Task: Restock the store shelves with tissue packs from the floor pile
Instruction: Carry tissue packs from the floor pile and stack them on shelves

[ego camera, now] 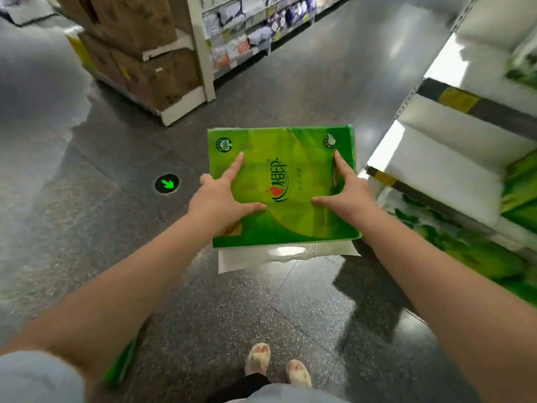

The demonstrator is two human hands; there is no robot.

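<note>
Both forearms reach out, left hand [216, 199] and right hand [347, 196] clamping the green tissue pack [283, 187] by its side edges above the floor [203, 309], near the shelves [453, 158]; pack looks light, soft, slippery-wrapped.

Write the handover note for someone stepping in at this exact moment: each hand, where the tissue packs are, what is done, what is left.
Left hand: holds the green tissue pack at its left edge, thumb and forefinger spread on top.
Right hand: holds the right edge the same way.
The pack is carried in the air above the floor, with the shelves to the right.
Done: green packs already lie on the lower shelf.
Left: shelve this pack. The floor pile is not clearly in view.
</note>
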